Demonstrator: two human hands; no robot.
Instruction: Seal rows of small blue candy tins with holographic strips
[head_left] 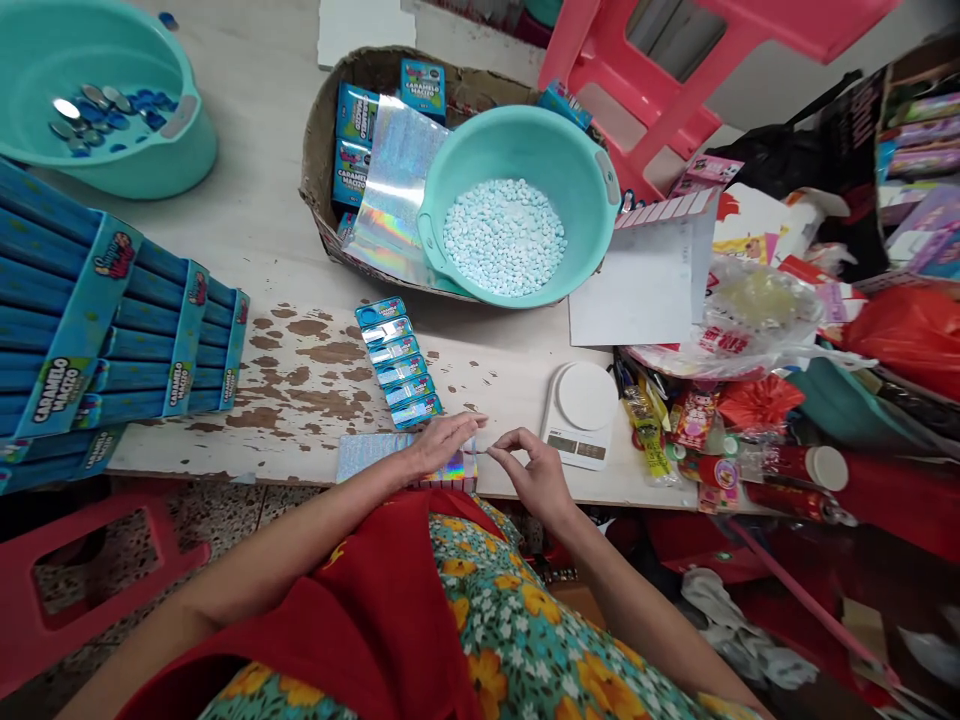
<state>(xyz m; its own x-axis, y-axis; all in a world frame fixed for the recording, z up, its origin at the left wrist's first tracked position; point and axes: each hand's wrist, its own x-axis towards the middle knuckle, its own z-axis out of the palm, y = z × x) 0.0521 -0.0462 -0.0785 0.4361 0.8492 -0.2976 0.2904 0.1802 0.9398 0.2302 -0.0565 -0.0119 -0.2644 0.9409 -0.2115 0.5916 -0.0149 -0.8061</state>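
Lower centre: the left hand (444,444), fingers flat, might slip, skewing the thin strip (481,450) pinched by the right hand (538,480).

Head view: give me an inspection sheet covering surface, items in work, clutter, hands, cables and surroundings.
Surface: white table, paint worn away in brown patches.
Items in work: shiny silver piece at the near edge; row of blue packs beyond it.
Clutter: wrappers and bags heaped right of the white scale.
Left hand: lies flat on the silver piece.
Right hand: fingertips pinched together near the piece's right end; anything between them is too small to tell.
Cables: nothing clearly seen.
Surroundings: turquoise bowl of pale pieces on a carton; pink stool at upper right.
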